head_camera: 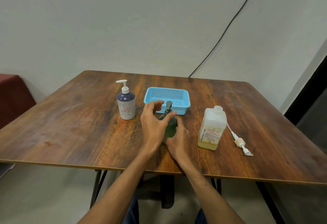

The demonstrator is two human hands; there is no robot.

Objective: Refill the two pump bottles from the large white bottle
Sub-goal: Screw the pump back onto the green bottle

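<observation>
The right hand (177,140) was wrapped around the lower body of the green pump bottle (171,125), clamped on it and steadying it upright on the table (70,126). The left hand (154,126) stood just to the left of the bottle's neck, its fingers (155,103) spread and curled, the thumb reaching across toward the collar below the dark pump head (169,105); it appeared open around the top rather than closed on it, though contact at the thumb could not be judged. The bottle's long axis ran vertically, so the pump head lay directly above the right hand and level with the left fingertips, making the left hand the nearer one for unscrewing. Beyond the hands lay the blue basket (167,97). To the right of the right hand, apart from it, stood the large white bottle (212,129), uncapped, with its removed pump (240,143) lying flat further right. To the left of the left hand stood the purple pump bottle (126,106), capped.
</observation>
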